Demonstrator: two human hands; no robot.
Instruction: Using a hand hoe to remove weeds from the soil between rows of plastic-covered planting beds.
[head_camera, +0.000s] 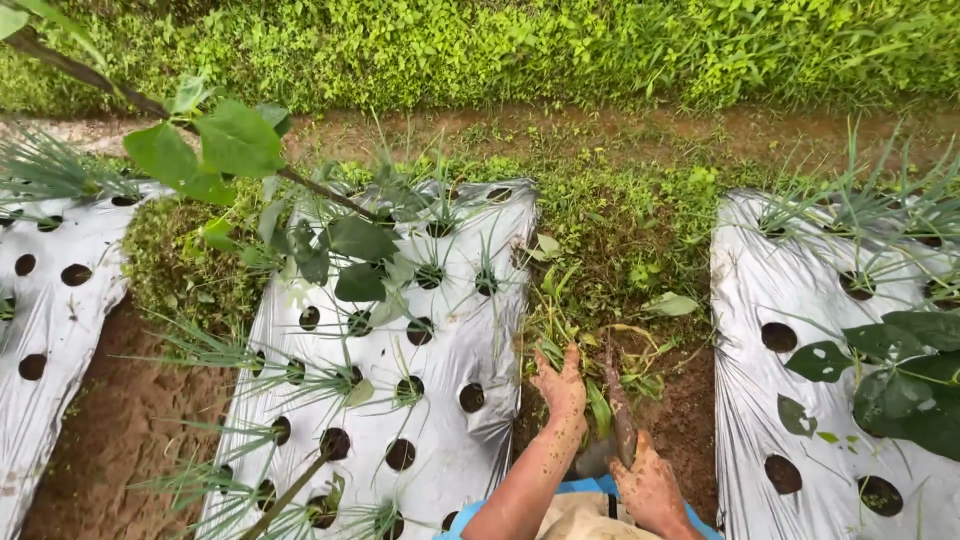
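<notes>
Muddy soil is running between two raised beds covered in silver plastic mulch, and we are weeding the furrow along the right edge of the middle bed. Our left hand is lying open, fingers spread on the weeds. Our right hand is gripping a mud-caked tool. We are judging it best to hold the stems low and keep the blade off the plastic

Weedy furrow between two holed mulch sheets, grass bank behind them.
</notes>
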